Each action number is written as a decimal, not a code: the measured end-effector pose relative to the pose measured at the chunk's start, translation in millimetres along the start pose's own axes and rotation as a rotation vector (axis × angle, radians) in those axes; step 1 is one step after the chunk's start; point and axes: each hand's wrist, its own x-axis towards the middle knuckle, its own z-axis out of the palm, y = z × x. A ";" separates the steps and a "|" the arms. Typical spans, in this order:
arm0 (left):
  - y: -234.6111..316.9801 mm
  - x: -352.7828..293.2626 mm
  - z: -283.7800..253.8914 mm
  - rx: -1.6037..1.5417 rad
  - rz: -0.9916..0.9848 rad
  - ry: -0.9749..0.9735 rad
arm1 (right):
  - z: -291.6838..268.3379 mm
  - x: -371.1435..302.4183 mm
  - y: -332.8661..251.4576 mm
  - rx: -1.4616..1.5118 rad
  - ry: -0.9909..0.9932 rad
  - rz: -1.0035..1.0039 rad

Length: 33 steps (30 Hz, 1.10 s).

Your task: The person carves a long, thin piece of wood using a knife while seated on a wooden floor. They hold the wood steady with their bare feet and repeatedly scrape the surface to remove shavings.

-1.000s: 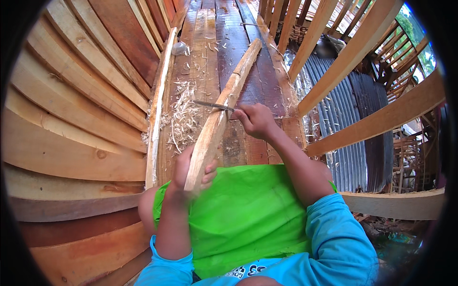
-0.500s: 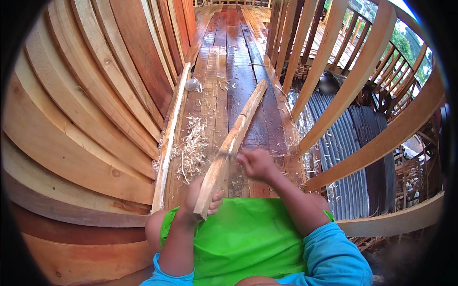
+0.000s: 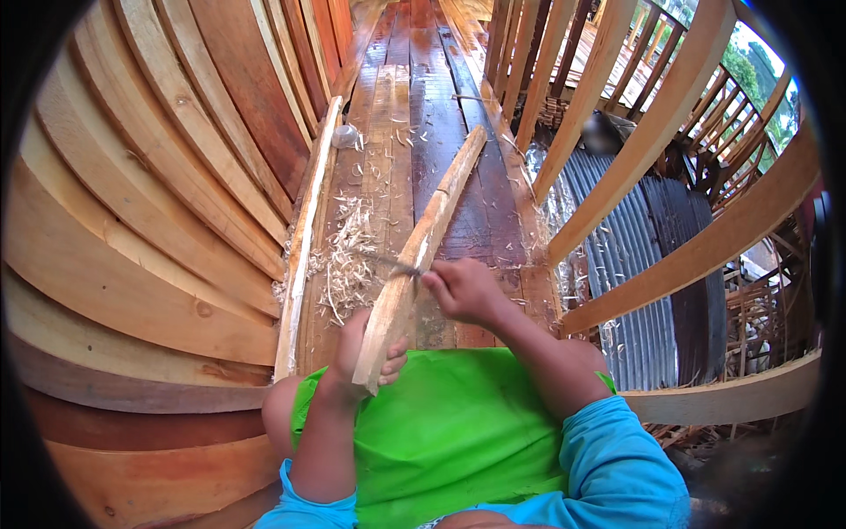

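My left hand point(image 3: 348, 353) is wrapped round the near end of a long, rough-cut piece of wood point(image 3: 385, 322). The wood slants away from me, its far end up to the right over the floorboards. In my right hand point(image 3: 464, 291) is a knife point(image 3: 385, 260), its thin dark blade lying across the upper face of the wood and sticking out on the left side. The fingers hide its handle. Pale whittled patches show along the wood near the blade. A bright green cloth point(image 3: 458, 423) covers my lap beneath both forearms.
Curly wood shavings point(image 3: 352, 256) lie heaped on the plank floor point(image 3: 388, 167), left of the wood. Past them is a small clear container point(image 3: 345, 136). Upright boards point(image 3: 159, 264) line the left; slatted wooden railing point(image 3: 648, 159) lines the right, with corrugated metal sheets point(image 3: 608, 256) beyond.
The view has tilted slightly, so everything sits a little higher. The knife blade, blurred before, now shows plainly across the wood. My left hand keeps its hold on the near end.
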 end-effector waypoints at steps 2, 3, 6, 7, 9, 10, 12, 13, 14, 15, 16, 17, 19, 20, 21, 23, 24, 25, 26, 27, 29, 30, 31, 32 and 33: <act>-1.3 1.1 0.5 0.023 -0.008 0.005 | 3.6 -1.2 12.4 -0.006 0.019 -0.058; -2.9 2.6 -0.2 0.000 -0.025 0.014 | 4.1 0.3 25.4 -0.007 0.017 0.012; -2.2 3.7 -3.0 0.004 -0.012 0.022 | -6.3 9.9 13.1 0.112 -0.068 0.198; -0.5 3.7 -4.4 0.054 0.006 0.009 | -2.3 5.9 6.7 0.072 -0.037 0.091; 0.1 2.4 -0.1 0.081 0.021 0.007 | 5.2 -6.1 -1.0 0.002 0.020 -0.118; 0.4 0.9 4.8 0.065 0.014 0.012 | -0.2 -4.2 3.5 0.010 -0.005 -0.076; -4.2 0.4 3.6 0.004 -0.019 0.031 | -0.5 4.4 34.9 -0.024 0.026 0.034; -3.3 5.5 1.7 -0.040 -0.024 0.035 | -4.8 13.0 37.8 -0.046 0.043 0.073; -2.3 7.5 1.1 -0.084 -0.030 0.039 | 2.5 13.4 31.9 0.031 0.058 0.115; -2.0 4.6 1.1 -0.037 -0.017 0.028 | 8.3 7.3 24.8 0.026 0.001 0.065; -2.1 4.6 -2.3 0.005 -0.006 0.015 | 5.5 1.6 8.2 0.016 -0.060 0.019; -1.7 4.3 -2.9 0.051 0.005 0.003 | 2.6 -2.5 -1.6 0.010 -0.117 -0.029; -2.0 3.0 2.2 0.102 0.030 0.034 | 1.4 0.2 10.7 -0.001 -0.029 -0.061; -4.7 2.9 4.2 0.128 0.032 0.045 | 3.0 6.0 35.0 -0.002 0.031 -0.008; -6.6 6.6 3.8 0.080 0.004 0.054 | 2.7 9.5 48.5 -0.007 0.088 0.039; -5.5 10.5 -0.4 -0.020 -0.026 0.088 | 5.5 10.0 26.7 -0.006 0.055 0.039; -3.4 8.5 -0.4 0.018 -0.005 0.072 | 8.0 5.2 14.2 0.014 0.028 -0.003; -2.5 5.8 0.9 0.060 0.007 0.052 | 8.4 -1.2 8.1 0.032 0.005 -0.036; -1.7 4.8 2.4 0.102 0.018 0.033 | 10.5 -4.5 13.3 -0.001 0.028 -0.133; -1.5 6.9 4.5 0.128 0.034 0.053 | 8.6 0.6 27.8 -0.023 0.051 -0.078; -6.6 8.2 4.9 0.174 0.055 0.099 | -2.1 11.7 42.3 -0.060 0.091 0.042; -8.4 8.6 2.6 0.164 0.044 0.078 | 1.9 8.4 41.3 -0.117 0.096 0.088; -8.7 8.6 -1.6 0.153 0.044 0.067 | 3.1 7.3 25.9 -0.070 0.044 0.011; -8.4 9.7 -3.8 0.139 0.042 0.050 | 3.6 2.7 10.6 -0.028 -0.011 -0.066; -7.2 8.3 -3.6 0.133 0.047 0.055 | 4.7 0.4 3.3 0.014 -0.066 -0.142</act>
